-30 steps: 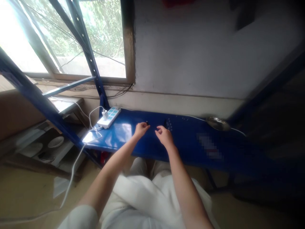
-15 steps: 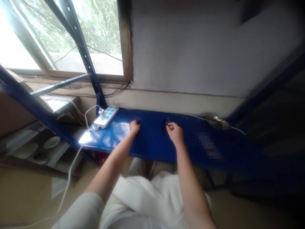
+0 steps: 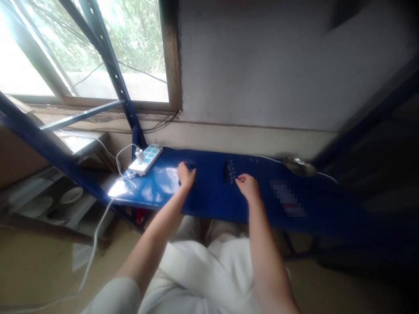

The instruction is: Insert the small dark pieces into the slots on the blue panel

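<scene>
You are looking down at your two hands over a long blue bench [image 3: 209, 196] set against a pale wall. Your right hand [image 3: 248, 187] is just right of the near end of a row of small pale pieces [image 3: 232, 172]. Its thumb and forefinger are drawn close together, the tips touching or almost touching the nearest piece; whether a tiny piece is pinched in that grip, you cannot tell from here.

The row's long axis runs away from you, from the near side of the bench toward the wall. Just left of it, and roughly parallel, lies a narrow dark strip [image 3: 225, 171]. Both are between your hands, but your right hand is clearly the nearer; from its fingertips, the row stretches forward and slightly left, with the strip beyond it to the left.

Your left hand [image 3: 186, 175] is well apart from the row, farther left on the bench. Its thumb and forefinger look spread, with a small dark object [image 3: 192, 166] by the thumb tip; contact there is too small to make out.

Toward the wall, past the row and to its right, lie a few tiny light bits [image 3: 253, 160]. Farther right sits a shiny metal object [image 3: 299, 167]; at the bench's left end is a white power strip [image 3: 147, 160].
</scene>
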